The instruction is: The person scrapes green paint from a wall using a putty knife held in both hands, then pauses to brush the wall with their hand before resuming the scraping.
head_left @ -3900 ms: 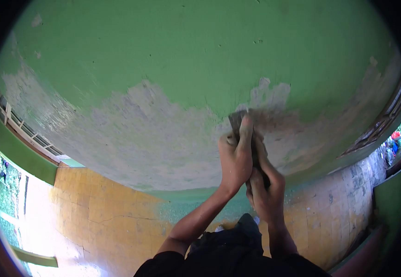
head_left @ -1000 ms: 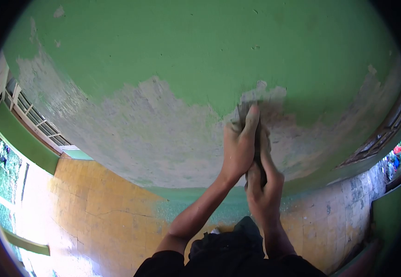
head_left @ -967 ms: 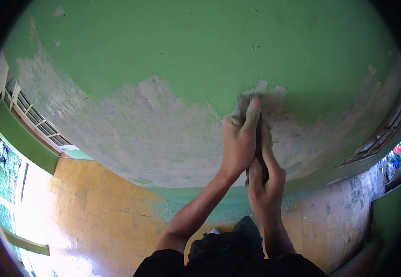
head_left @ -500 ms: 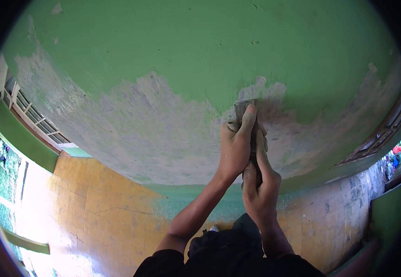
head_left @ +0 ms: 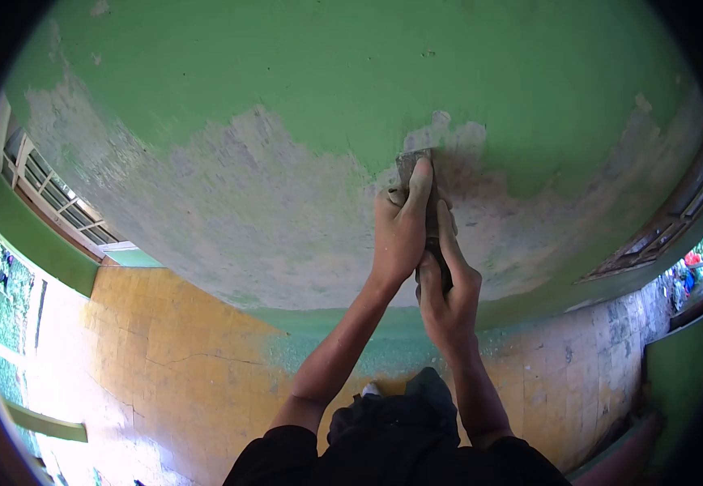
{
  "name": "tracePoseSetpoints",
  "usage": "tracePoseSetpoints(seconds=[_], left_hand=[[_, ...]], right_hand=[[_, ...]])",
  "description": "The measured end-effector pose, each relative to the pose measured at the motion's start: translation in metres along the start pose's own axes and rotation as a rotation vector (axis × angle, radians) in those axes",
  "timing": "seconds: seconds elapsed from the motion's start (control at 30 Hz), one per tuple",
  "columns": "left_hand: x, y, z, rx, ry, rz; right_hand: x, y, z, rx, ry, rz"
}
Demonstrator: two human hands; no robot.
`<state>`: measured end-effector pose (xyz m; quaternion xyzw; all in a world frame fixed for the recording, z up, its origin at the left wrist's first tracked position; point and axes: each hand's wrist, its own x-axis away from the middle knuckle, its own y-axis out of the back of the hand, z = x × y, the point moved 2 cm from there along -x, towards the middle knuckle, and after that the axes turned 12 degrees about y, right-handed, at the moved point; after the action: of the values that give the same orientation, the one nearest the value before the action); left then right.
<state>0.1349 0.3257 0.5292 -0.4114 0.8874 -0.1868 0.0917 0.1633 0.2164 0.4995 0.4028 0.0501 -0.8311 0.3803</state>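
Observation:
Both of my hands grip one scraper [head_left: 414, 163] whose flat, worn blade rests against the wall at the ragged edge of the paint. My left hand [head_left: 400, 231] wraps the upper part, its thumb laid along the tool near the blade. Lower down, my right hand [head_left: 451, 296] closes round the dark handle, with a finger stretched up along it. Above the blade the wall [head_left: 287, 73] is green. Around and below it lies a broad bare, greyish-white patch [head_left: 287, 219] with streaks of green left in it.
Below the wall spreads a yellow tiled floor [head_left: 189, 348], with pale green dust [head_left: 343, 356] along the wall's foot. A barred window [head_left: 60, 198] is at the left and another window frame [head_left: 651, 235] at the right. Bright openings show at both sides.
In the picture the wall, scraper and both hands have shifted slightly up and left together. The grip is the same, and the blade stays at the paint edge.

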Motion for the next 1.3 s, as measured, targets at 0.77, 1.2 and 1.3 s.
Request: tracePoseSetpoints(seconds=[0.77,1.2,1.3], left_hand=[[0.483,0.501,0.437,-1.009,1.532,-0.576],[0.162,0.325,0.383,-0.592,0.687,-0.369],[0.116,0.236,0.271,0.065,0.556,-0.316]], right_hand=[[0.802,0.171,-0.145,0.633,-1.606,1.637],[0.290,-0.026,-0.220,0.238,-0.722,0.723],[0.165,-0.037,-0.135,-0.082,-0.537,0.761]])
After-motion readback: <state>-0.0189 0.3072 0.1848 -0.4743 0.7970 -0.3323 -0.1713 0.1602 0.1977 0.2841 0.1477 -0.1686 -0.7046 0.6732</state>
